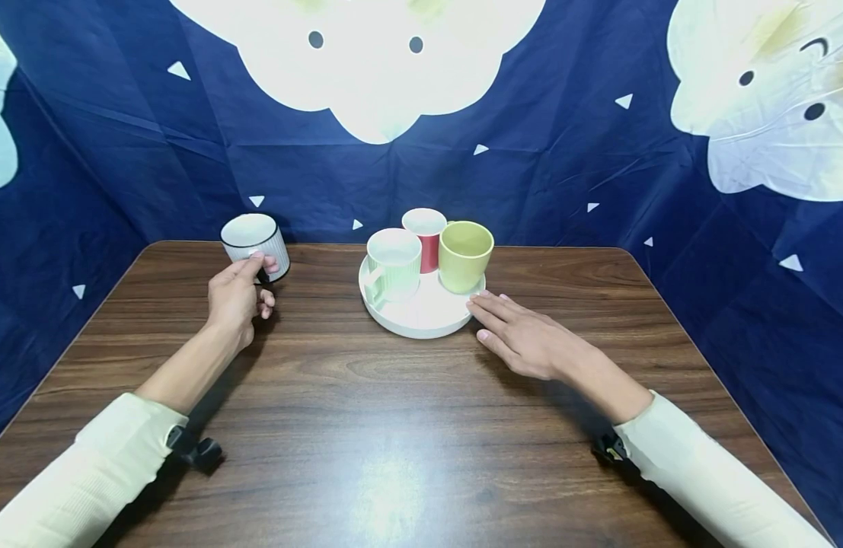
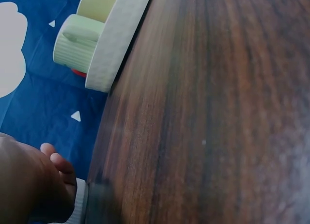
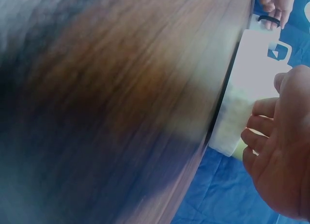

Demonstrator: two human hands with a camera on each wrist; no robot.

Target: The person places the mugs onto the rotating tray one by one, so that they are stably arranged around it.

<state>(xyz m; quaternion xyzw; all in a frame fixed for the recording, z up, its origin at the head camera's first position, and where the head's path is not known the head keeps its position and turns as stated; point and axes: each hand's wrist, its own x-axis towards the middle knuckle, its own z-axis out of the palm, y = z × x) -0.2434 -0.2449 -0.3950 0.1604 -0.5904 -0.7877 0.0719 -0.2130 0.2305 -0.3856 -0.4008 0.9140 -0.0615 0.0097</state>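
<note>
At the table's back left, my left hand (image 1: 237, 297) pinches the black handle of a white ribbed mug (image 1: 255, 236) with a dark rim. The mug stands upright, and the left wrist view shows only a sliver of it behind the hand. A round white tray (image 1: 421, 329) holds a pale green ribbed mug (image 1: 396, 266), a red mug (image 1: 429, 251) with a white inside, and a yellow-green mug (image 1: 465, 259). Straight fingers of my right hand (image 1: 527, 339) touch the tray's right rim, close to the yellow-green mug.
Everything stands on a brown wood-grain table (image 1: 394, 426), with the tray near its back edge. Behind it hangs a dark blue cloth (image 1: 311, 175) with white clouds and small triangles. A dark device (image 1: 195, 450) is strapped at my left wrist.
</note>
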